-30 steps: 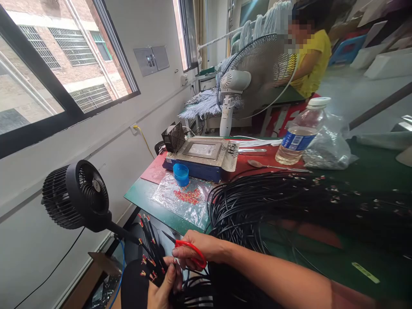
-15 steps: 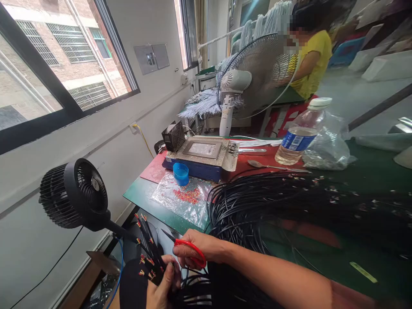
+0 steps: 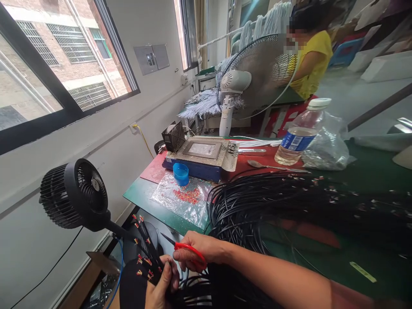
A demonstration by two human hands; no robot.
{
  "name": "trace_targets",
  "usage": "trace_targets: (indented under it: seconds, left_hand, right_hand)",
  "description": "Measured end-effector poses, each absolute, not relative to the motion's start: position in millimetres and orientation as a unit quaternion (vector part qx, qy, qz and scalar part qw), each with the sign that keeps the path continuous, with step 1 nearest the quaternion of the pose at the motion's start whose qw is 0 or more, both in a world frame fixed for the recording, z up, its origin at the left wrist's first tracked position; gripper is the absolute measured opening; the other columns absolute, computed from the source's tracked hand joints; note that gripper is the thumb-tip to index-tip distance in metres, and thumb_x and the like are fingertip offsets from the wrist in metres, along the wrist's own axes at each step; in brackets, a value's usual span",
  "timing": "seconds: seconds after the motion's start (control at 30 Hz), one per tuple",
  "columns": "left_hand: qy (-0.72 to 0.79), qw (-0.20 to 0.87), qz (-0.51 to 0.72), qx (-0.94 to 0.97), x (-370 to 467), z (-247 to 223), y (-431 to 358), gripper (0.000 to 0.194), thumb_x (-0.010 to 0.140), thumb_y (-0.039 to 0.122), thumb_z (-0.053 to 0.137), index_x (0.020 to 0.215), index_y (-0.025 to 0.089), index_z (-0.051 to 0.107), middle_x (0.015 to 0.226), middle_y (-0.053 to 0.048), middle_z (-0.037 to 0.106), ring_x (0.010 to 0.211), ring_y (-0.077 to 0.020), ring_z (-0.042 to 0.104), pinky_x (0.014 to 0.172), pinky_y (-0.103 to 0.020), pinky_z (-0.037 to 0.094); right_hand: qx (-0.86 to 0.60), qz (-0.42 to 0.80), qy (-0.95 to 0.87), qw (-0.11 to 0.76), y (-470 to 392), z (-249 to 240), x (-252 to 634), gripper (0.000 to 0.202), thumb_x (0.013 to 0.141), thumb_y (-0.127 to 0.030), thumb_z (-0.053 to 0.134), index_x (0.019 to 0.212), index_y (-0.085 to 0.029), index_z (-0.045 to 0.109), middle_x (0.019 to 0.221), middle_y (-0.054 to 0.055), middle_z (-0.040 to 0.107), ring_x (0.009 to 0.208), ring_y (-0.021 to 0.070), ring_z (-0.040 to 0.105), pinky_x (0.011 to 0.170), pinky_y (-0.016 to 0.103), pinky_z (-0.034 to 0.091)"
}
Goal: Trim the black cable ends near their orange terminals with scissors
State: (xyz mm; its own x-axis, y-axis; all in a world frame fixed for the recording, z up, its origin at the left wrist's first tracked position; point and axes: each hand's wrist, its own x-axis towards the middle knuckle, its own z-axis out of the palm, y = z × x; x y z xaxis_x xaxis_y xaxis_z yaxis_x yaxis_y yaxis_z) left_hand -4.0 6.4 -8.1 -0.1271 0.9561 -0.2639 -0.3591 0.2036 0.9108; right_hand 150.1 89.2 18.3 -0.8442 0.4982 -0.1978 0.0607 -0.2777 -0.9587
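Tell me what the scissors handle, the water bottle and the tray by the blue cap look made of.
Scissors handle: glossy red plastic, by its smooth, bright loop. Water bottle: clear thin plastic, see-through, with a white cap. Tray: likely bare metal, dull grey with a soft sheen, on a blue base.

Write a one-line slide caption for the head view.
Right hand holds red-handled snips beside a bundle of black wires gripped in the left hand, at a green bench heaped with black cable.

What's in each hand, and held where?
Right hand: red-handled snips, by the handle loop. Left hand: bundle of black wires, gripped just below their red stripped ends.
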Motion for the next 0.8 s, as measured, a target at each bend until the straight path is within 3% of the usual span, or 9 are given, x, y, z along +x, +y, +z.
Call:
trace_targets:
  seconds: [0.47, 0.8]
  left_hand:
    - [0.494, 0.617, 0.537, 0.295, -0.7, -3.8, 5.5, 0.019, 0.066, 0.033, 0.065, 0.061, 0.015, 0.06, 0.044, 0.002, 0.049, 0.036, -0.0043, 0.038, 0.039, -0.019, 0.024]
    - [0.494, 0.617, 0.535, 0.3, -0.8, -2.3, 6.1, 0.017, 0.068, 0.031, 0.063, 0.063, 0.015, 0.061, 0.043, 0.002, 0.051, 0.035, -0.0041, 0.038, 0.038, -0.018, 0.022]
  right_hand:
    - [-0.233, 0.772, -0.573, 0.147, 90.3, 20.9, 150.2, 0.046, 0.067, -0.054, 0.062, 0.058, -0.009, 0.057, 0.042, -0.005, 0.045, 0.036, 0.0029, 0.039, 0.035, 0.014, 0.028]
    - [-0.221, 0.778, -0.568, 0.151, 91.0, 19.2, 150.6, 0.052, 0.062, -0.061, 0.062, 0.059, -0.008, 0.058, 0.043, -0.004, 0.046, 0.036, 0.0027, 0.039, 0.036, 0.014, 0.03]
